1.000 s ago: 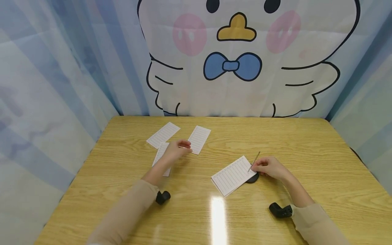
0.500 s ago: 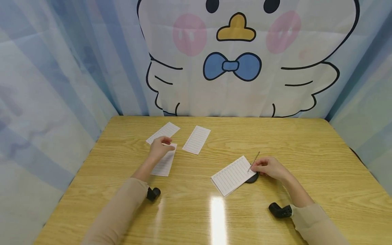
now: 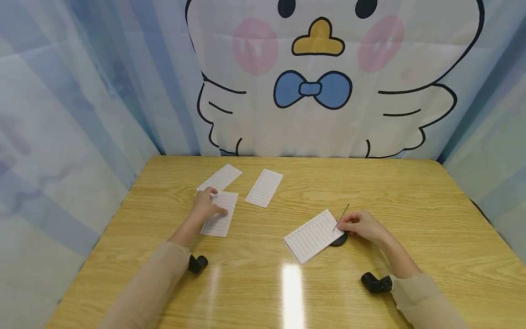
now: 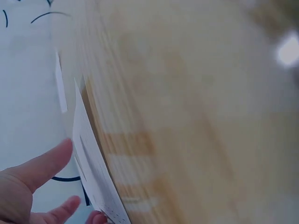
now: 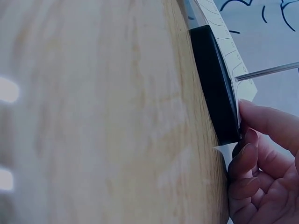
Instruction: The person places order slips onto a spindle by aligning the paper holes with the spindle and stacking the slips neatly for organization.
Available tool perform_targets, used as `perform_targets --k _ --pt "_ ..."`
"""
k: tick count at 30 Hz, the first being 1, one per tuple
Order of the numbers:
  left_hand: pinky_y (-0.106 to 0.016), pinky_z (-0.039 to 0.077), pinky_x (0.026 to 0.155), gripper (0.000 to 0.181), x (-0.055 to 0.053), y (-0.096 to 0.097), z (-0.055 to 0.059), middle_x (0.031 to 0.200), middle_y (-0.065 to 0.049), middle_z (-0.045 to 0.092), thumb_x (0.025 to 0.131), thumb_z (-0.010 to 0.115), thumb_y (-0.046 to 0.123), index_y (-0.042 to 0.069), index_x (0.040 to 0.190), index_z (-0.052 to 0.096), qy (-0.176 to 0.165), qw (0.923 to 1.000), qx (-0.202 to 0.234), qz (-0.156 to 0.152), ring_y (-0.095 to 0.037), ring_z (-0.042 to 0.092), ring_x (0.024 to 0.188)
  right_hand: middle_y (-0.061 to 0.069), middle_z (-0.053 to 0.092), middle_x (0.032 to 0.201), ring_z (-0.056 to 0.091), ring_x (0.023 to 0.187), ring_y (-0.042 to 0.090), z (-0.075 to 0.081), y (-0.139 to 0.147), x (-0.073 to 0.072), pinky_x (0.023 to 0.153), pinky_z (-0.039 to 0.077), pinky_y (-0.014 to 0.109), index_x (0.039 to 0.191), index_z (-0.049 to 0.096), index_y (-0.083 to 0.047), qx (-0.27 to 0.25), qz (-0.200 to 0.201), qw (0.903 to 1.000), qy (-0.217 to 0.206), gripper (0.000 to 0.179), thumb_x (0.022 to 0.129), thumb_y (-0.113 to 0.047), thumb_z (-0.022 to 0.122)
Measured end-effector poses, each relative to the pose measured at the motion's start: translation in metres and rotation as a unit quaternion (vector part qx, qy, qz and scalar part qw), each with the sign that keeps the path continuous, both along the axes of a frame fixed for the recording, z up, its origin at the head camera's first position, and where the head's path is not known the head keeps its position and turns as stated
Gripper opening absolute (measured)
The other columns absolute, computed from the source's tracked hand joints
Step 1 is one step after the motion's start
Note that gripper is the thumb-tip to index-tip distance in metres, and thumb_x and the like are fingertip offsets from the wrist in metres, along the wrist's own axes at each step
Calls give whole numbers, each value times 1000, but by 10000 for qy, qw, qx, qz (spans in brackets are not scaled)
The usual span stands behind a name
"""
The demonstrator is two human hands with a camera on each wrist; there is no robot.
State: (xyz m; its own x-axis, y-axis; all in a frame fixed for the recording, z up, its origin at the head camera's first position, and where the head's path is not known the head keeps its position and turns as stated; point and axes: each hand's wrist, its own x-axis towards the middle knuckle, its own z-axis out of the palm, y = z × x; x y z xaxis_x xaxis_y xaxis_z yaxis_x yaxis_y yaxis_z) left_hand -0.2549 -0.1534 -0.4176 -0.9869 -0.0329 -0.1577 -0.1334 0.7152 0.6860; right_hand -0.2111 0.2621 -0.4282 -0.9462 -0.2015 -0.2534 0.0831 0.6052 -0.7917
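Note:
Three lined cards lie at the left of the table in the head view: a near card, a far card and a third card. My left hand is over the near card, thumb and fingers spread apart. In the left wrist view its fingertips meet one end of that card; whether they press it cannot be told. A bill spike has a thin metal rod rising through a stack of lined cards. My right hand grips the edge of its round black base, thumb at the cards' corner.
The wooden table ends at a curtain with a cartoon print behind, and curtains hang at both sides. Black wrist devices stick out by both sleeves. Light glares on the table's near middle.
My left hand has moved left and slightly nearer, from beside the third card to over the near card, its thumb and fingers spreading. The right hand and the bill spike have stayed still.

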Motion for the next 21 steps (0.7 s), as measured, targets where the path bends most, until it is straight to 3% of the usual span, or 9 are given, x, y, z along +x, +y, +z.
perform_targets --k 5,10,14,21 --pt "-49 35 93 74 3 3 -3 126 -30 34 67 82 14 -2 126 40 -149 9987 -474 -55 -42 33 116 -3 51 64 45 58 11 -1 1 -1 52 38 24 88 64 0 44 -41 10000 -45 20 84 -20 66" --pt "-50 35 95 80 6 8 -3 130 -32 31 64 84 14 -3 127 37 -159 9980 -610 15 -46 30 120 -3 51 64 45 58 11 -3 2 -2 52 38 24 89 64 1 37 18 10000 -17 22 85 -21 66" --pt "-51 34 96 84 7 9 -2 131 -34 30 63 84 12 -2 129 34 -197 9986 -480 85 -46 31 120 -3 52 65 45 59 11 -3 2 -2 53 38 24 89 64 0 34 -5 10000 -34 22 84 -21 66" --pt "-48 36 96 95 5 10 -2 128 -34 41 64 82 2 2 137 21 -270 9996 -9 45 -41 44 115 -3 52 65 45 59 12 -3 2 -1 53 39 24 87 64 0 39 -10 10000 -3 21 84 -21 66"
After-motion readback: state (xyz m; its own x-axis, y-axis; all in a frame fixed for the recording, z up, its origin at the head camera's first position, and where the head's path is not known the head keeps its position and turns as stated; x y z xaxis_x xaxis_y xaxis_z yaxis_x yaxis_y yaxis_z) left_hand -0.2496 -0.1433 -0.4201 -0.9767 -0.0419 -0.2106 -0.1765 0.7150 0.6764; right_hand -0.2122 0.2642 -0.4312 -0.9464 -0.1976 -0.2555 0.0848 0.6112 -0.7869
